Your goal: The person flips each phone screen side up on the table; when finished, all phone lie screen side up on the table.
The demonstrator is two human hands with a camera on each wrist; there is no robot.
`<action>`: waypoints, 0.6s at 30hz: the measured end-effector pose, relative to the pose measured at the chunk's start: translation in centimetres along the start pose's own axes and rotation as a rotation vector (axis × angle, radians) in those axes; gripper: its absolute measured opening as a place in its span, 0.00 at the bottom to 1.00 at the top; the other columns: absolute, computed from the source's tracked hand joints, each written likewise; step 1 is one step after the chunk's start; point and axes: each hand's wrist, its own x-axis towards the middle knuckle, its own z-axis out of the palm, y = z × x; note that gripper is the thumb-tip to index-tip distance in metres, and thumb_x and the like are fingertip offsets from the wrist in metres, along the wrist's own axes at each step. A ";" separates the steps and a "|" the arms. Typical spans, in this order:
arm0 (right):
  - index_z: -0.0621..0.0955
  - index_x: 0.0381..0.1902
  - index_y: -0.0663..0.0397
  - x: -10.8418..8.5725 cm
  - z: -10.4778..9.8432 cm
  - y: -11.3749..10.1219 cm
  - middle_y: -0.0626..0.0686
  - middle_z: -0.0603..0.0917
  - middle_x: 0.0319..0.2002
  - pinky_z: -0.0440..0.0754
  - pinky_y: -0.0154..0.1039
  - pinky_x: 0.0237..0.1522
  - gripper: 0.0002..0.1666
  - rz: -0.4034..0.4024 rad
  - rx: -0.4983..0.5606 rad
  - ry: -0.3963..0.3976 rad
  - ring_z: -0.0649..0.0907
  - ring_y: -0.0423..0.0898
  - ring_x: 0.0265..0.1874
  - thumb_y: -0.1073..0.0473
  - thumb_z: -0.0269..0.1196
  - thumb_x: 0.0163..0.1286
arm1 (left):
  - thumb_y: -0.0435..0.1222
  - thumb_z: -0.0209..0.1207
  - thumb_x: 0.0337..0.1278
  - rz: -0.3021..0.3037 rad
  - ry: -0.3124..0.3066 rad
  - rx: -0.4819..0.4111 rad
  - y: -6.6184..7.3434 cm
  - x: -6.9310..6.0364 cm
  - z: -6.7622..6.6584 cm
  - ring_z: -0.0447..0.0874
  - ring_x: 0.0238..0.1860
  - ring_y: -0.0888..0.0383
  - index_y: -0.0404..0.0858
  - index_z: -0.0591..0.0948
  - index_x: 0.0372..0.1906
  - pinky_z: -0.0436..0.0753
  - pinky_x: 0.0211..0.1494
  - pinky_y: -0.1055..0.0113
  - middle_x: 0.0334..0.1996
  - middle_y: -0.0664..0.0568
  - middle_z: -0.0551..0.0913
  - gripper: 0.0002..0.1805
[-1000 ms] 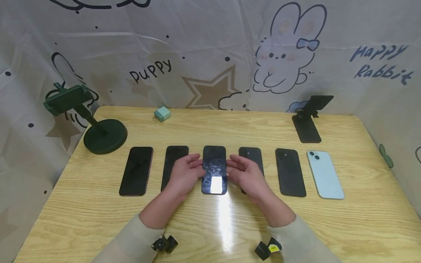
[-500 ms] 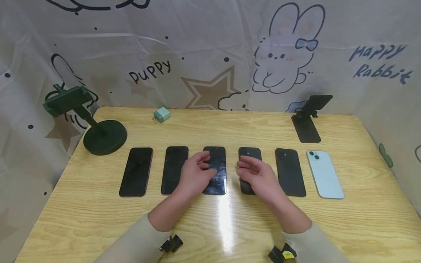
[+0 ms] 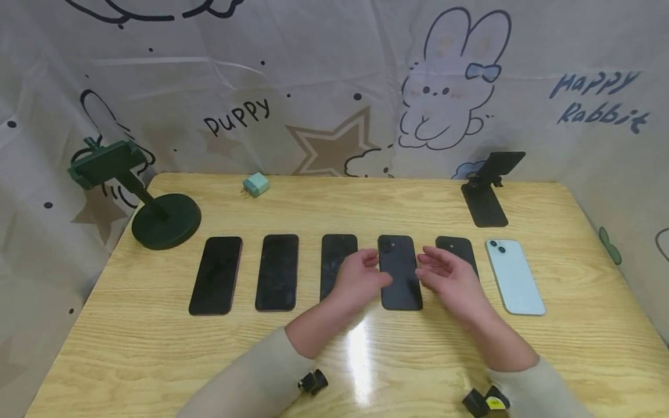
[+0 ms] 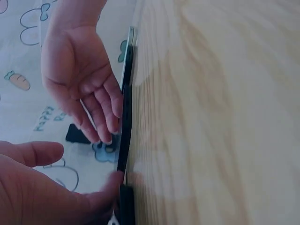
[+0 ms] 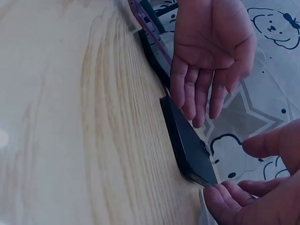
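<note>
Six phones lie in a row. Around the fourth, a black phone (image 3: 401, 284) with its camera side up, the left hand (image 3: 358, 278) is at its left edge, thumb over it, and the right hand (image 3: 456, 284) is at its right edge. Both have relaxed, slightly bent fingers and hold nothing. Partly under the left hand is the third phone (image 3: 334, 255); the right hand covers part of the fifth phone (image 3: 457, 247). In the right wrist view the black phone (image 5: 190, 145) lies between the left hand (image 5: 211, 56) and the right hand (image 5: 262, 183).
Two dark phones, one far left (image 3: 216, 276) and one beside it (image 3: 277, 273), and a light blue phone (image 3: 514, 277) at right complete the row. Behind stand a green stand (image 3: 166, 222), a mint charger (image 3: 256, 184) and a black stand (image 3: 485, 205) on the wooden table (image 3: 157, 348).
Both hands have moved right, from around the third phone to around the fourth. The phones keep their places in the row.
</note>
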 end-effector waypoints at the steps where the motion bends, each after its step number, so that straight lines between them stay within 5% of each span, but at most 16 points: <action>1: 0.63 0.73 0.68 0.0 -0.1 0.0 0.66 0.73 0.65 0.78 0.33 0.51 0.37 0.002 -0.012 -0.003 0.75 0.59 0.63 0.63 0.63 0.71 | 0.27 0.63 0.49 0.001 0.009 0.015 0.1 0.0 0.3 0.77 0.58 0.47 0.29 0.71 0.68 0.79 0.55 0.59 0.60 0.41 0.76 0.36; 5: 0.62 0.75 0.64 0.0 0.1 0.0 0.65 0.71 0.67 0.78 0.40 0.56 0.39 0.011 -0.045 -0.015 0.73 0.59 0.64 0.60 0.64 0.71 | 0.27 0.63 0.49 -0.002 0.058 0.045 0.3 0.0 1.3 0.76 0.59 0.46 0.29 0.70 0.69 0.80 0.54 0.59 0.62 0.40 0.75 0.37; 9: 0.63 0.74 0.64 0.1 0.4 -0.2 0.65 0.71 0.67 0.78 0.44 0.57 0.38 0.006 -0.045 0.002 0.73 0.60 0.64 0.62 0.64 0.71 | 0.28 0.62 0.52 -0.013 0.109 -0.018 0.4 -0.2 1.7 0.74 0.61 0.45 0.30 0.68 0.71 0.79 0.56 0.58 0.64 0.41 0.74 0.37; 18: 0.64 0.73 0.66 0.4 0.9 -0.6 0.65 0.66 0.69 0.79 0.33 0.50 0.39 0.081 0.048 0.060 0.75 0.60 0.61 0.76 0.62 0.66 | 0.20 0.61 0.51 -0.011 0.188 -0.108 -0.3 0.3 2.1 0.77 0.54 0.49 0.29 0.72 0.67 0.81 0.51 0.63 0.58 0.44 0.77 0.33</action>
